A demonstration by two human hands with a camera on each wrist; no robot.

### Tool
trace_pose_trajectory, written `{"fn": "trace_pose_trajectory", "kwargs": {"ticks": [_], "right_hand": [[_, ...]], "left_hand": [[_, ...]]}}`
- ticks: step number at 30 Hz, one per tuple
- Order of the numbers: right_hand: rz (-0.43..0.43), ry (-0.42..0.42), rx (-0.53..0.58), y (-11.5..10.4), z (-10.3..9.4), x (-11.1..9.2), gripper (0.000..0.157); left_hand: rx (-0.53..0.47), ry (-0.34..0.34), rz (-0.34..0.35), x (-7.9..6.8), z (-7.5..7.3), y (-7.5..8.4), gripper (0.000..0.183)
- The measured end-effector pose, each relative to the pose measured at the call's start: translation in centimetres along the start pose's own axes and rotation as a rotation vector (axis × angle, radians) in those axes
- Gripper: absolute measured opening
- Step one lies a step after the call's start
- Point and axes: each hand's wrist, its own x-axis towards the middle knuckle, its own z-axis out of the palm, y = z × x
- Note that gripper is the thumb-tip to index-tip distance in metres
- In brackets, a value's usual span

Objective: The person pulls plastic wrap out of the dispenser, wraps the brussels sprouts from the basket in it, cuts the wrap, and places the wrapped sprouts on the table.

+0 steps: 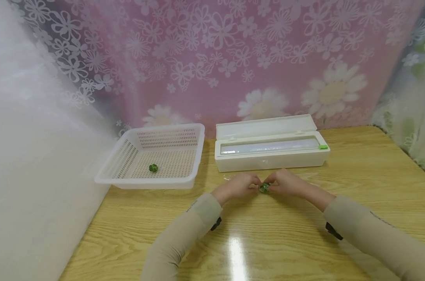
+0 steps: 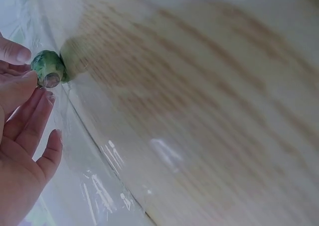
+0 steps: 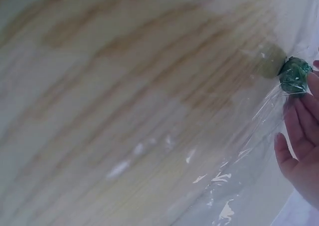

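A small round green vegetable (image 1: 264, 188) with a pale cut stem end sits between both hands on the table, with clear cling film (image 2: 112, 161) about it. My left hand (image 1: 238, 185) pinches at its left side, thumb and forefinger close together. At its other side, the fingers of my right hand (image 1: 286, 183) pinch the film-covered vegetable (image 3: 295, 76). The film spreads out over the wood beneath the hands; its outline is hard to make out in the head view. Just behind the hands stands a white cling film box (image 1: 272, 160), lid up, with a roll inside.
To the left stands a white perforated plastic basket (image 1: 153, 182), with another small green vegetable (image 1: 153, 168) in it. A bright green tab (image 1: 323, 147) marks the box's right end. Behind the wooden table (image 1: 156, 226) hangs a pink flowered curtain (image 1: 205, 70).
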Motion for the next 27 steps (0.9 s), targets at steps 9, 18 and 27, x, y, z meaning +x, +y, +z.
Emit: {"fn": "trace_pose_trajectory", "kwargs": {"ticks": [9, 18, 27], "right_hand": [[0.0, 0.098, -0.21, -0.7, 0.3, -0.4, 0.017], [-0.064, 0.141, -0.328, -1.1, 0.7, -0.1, 0.012], [0.036, 0.047, -0.174, -0.2, 0.0, 0.8, 0.014]], "left_hand": [[-0.032, 0.0, -0.035, 0.5, 0.2, -0.2, 0.028], [-0.09, 0.008, -0.081, 0.9, 0.2, -0.6, 0.029], [-0.039, 0.085, -0.047, 0.9, -0.1, -0.7, 0.026]]}}
